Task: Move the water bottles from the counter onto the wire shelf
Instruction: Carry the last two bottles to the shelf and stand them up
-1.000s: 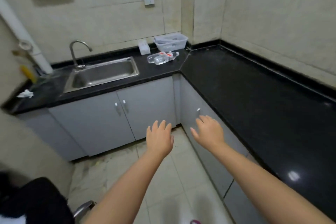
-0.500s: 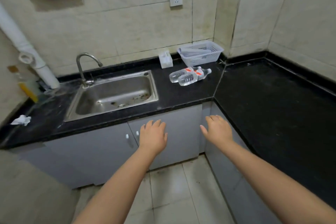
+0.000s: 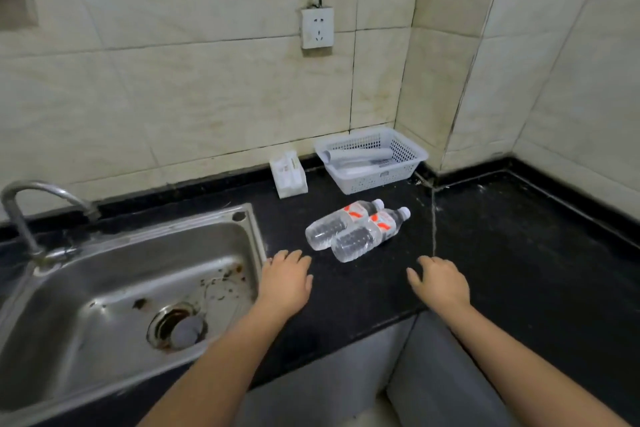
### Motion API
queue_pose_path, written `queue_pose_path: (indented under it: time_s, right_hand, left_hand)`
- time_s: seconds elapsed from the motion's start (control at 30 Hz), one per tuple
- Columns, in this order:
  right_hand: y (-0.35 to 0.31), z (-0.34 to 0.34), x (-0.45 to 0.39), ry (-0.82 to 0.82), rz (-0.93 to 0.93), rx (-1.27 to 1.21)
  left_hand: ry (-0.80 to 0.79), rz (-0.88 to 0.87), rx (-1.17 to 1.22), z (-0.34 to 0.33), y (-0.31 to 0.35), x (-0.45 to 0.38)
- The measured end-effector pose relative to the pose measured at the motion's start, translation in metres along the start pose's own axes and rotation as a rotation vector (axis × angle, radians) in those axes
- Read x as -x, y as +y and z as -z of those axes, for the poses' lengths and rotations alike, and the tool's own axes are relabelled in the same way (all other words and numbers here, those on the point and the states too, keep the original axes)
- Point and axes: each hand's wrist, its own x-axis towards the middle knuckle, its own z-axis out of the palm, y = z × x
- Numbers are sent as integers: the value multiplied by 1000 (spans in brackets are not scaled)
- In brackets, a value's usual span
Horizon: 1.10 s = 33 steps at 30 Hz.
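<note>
Two clear water bottles with red-and-white labels lie side by side on the black counter [image 3: 363, 291], caps pointing back right: the rear bottle [image 3: 337, 224] and the front bottle [image 3: 367, 236]. My left hand [image 3: 285, 282] hovers palm down just left of and below the bottles, fingers apart and empty. My right hand [image 3: 440, 282] hovers to their right, also open and empty. Neither hand touches a bottle. The wire shelf is out of view.
A steel sink [image 3: 114, 305] with a tap [image 3: 31, 211] lies to the left. A white plastic basket [image 3: 372, 158] with papers and a small white box [image 3: 289, 173] stand against the tiled wall. A wall socket [image 3: 317, 28] hangs above. The counter continues around the corner to the right.
The view has come much closer to the counter. Both hands have advanced from in front of the cabinet doors to over the counter, on either side of the bottles.
</note>
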Motion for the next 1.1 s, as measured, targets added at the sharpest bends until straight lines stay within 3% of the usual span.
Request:
queue_pose_path:
  time_s: [0.1,0.2,0.37,0.6,0.83,0.97,1.1]
  right_hand:
    - [-2,4,-50,-13,-118,-64]
    - [-1,2,-95,-82,-148,20]
    - [-2,-12,-188,-203,-214,-81]
    - [9,-48,-281,-514,-275,-103]
    - [20,-56,-298,-768,-415,-327]
    - [29,-33,-283,-759,-493,-545]
    - [28,17,-255,-684,-348,-646]
  left_hand:
    - [-29,-89,30,0,4,-65]
    - [-71,-147,81,-5,21,-121]
    - [-152,-177,94,-3,60,-207]
    - [-298,-57,17,-15,106,-312]
    - [-475,-99,-38,-27,123,-349]
    - [-370,-123,38,-4,108,-343]
    - [-278,-181,87,41,92,-311]
